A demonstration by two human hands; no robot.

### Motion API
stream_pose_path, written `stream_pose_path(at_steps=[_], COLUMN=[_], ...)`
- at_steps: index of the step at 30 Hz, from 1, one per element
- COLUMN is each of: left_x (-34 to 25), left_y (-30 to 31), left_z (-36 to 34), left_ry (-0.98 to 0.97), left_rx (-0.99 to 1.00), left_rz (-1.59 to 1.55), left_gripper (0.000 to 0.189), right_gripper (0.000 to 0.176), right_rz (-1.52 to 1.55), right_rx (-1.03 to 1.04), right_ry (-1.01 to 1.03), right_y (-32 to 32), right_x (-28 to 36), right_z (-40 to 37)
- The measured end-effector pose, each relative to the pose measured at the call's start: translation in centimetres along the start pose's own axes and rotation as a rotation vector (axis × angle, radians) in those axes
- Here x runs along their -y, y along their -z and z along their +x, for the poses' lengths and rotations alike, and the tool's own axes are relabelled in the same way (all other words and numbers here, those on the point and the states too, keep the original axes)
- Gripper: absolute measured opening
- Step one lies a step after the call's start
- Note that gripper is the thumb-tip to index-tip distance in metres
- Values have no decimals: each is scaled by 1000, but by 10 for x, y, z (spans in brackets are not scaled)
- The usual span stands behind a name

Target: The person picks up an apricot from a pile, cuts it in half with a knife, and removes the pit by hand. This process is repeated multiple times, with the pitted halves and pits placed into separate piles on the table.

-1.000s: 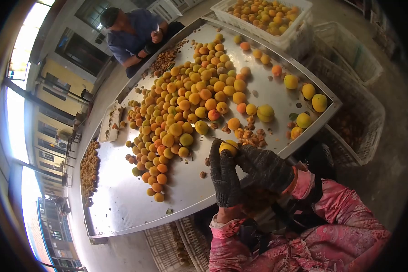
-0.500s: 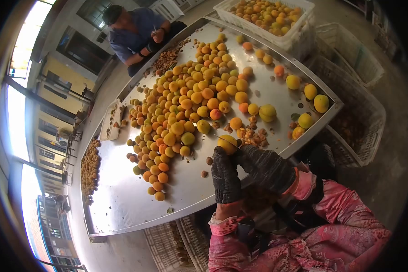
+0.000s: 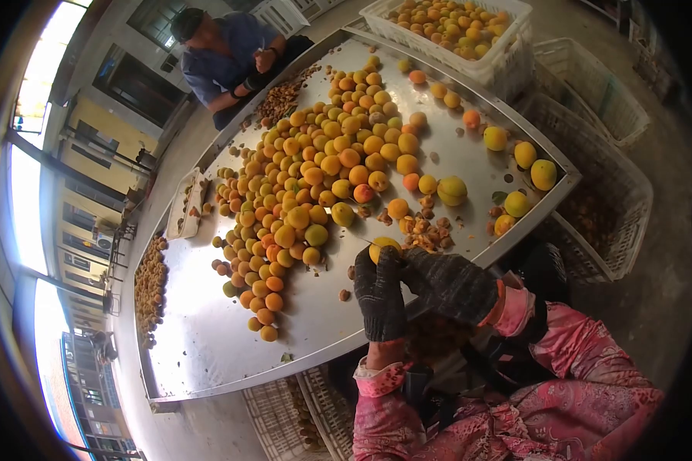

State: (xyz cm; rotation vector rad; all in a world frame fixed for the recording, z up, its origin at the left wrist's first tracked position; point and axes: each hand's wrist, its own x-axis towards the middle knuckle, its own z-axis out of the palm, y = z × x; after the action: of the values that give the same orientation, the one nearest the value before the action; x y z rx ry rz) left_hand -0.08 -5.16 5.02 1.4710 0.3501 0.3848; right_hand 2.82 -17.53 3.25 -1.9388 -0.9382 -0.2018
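Dark knitted gloves cover both my hands, which meet at the near edge of the metal table. My left hand (image 3: 380,300) is closed round a yellow apricot (image 3: 383,246), whose upper part shows above the fingers. My right hand (image 3: 455,284) presses against the fruit from the right, its fingers closed on a thin knife, mostly hidden; a thin line sticks out left of the apricot. Beyond the hands lie a heap of apricot pits and scraps (image 3: 430,233) and a broad pile of whole apricots (image 3: 315,169).
The metal table (image 3: 207,338) has a raised rim. Right of it stand a white crate of apricots (image 3: 507,58) and further crates (image 3: 630,223). Another person (image 3: 223,58) sits across the table near a scrap heap (image 3: 281,101). A small white tray (image 3: 186,207) and many pits (image 3: 151,284) lie left.
The apricot has turned or sunk lower into my left hand, so less of it shows. My right hand has shifted slightly left. Across the table, the other person's hand has moved.
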Motion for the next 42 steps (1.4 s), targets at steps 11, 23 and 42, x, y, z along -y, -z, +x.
stream_pose_path(at_steps=[11,23,42], left_x=[24,-11,24], left_y=[4,26,5], left_z=[-3,-3,-12], left_ry=[-124,351,346], left_rx=[-89,64,-127], left_rz=[45,-66,-356], left_gripper=[28,34,39], right_gripper=[27,36,51], right_rz=[468,631,211], right_rx=[107,53,-40], right_ry=[-121,-270,40], right_y=[-19,26,3], right_x=[-18,0,-5], right_z=[-1,24,15])
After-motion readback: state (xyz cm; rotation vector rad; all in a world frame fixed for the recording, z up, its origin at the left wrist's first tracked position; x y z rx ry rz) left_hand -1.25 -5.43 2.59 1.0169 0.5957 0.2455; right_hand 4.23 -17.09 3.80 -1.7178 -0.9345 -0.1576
